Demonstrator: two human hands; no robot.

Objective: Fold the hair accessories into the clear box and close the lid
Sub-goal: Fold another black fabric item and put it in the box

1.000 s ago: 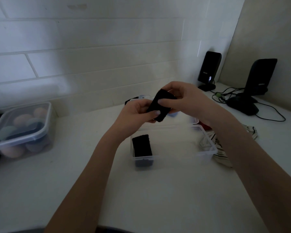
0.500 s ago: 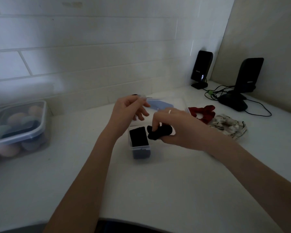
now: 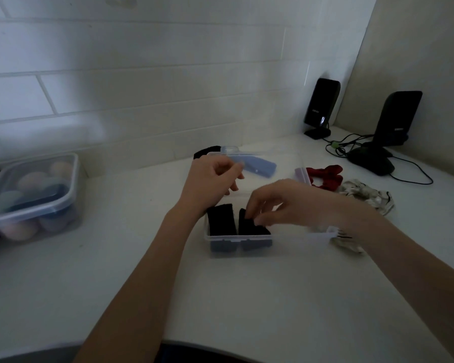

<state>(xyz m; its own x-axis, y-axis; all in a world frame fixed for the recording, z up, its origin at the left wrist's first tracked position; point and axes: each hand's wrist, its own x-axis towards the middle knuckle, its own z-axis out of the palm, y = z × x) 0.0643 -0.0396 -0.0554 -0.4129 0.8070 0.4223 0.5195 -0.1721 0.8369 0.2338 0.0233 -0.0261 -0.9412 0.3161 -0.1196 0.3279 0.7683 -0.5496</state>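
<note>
The clear box stands open on the white counter. Two folded black headbands stand side by side in its left end, the first and the second. My right hand rests its fingertips on the second black headband inside the box. My left hand hovers above the box's far left corner, fingers loosely curled and holding nothing. Behind the box lie the clear lid, a light blue headband, another black headband, a red scrunchie and a white patterned scrunchie.
A lidded clear tub of pastel round items sits at the left by the tiled wall. Two black speakers, one and another, stand with cables in the far right corner. The counter's front edge runs along the bottom.
My right hand carried the folded black headband down into the box beside the first one. My left hand let go and lifted away to the left.
</note>
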